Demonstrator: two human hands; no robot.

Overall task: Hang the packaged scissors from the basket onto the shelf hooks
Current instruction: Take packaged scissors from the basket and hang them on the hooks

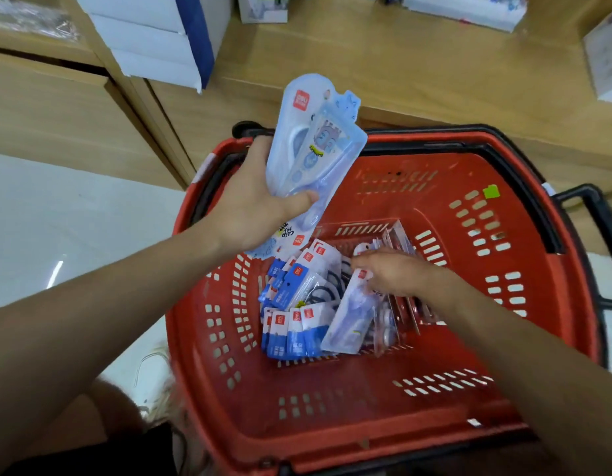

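Head view, looking down. The left hand (253, 204) is raised over the far-left rim of the basket (469, 338) and grips a bundle (314, 142) of pale blue scissors packs, thumb across the front and fingers behind. The bundle fans upward beyond the fingers. The right hand (397, 273), lower and to the right of the left hand, reaches into the basket with fingers bent and pinches the top of a pale pack (349, 321), which lies tilted below its fingertips. Left of and beneath the right hand lies the pile (297, 304) of blue-and-white packs (each with a red logo tag). Clear packs (387, 324) stand on edge under its wrist. Beyond the left hand, a wooden shelf (400, 63) carries white boxes (153, 39).
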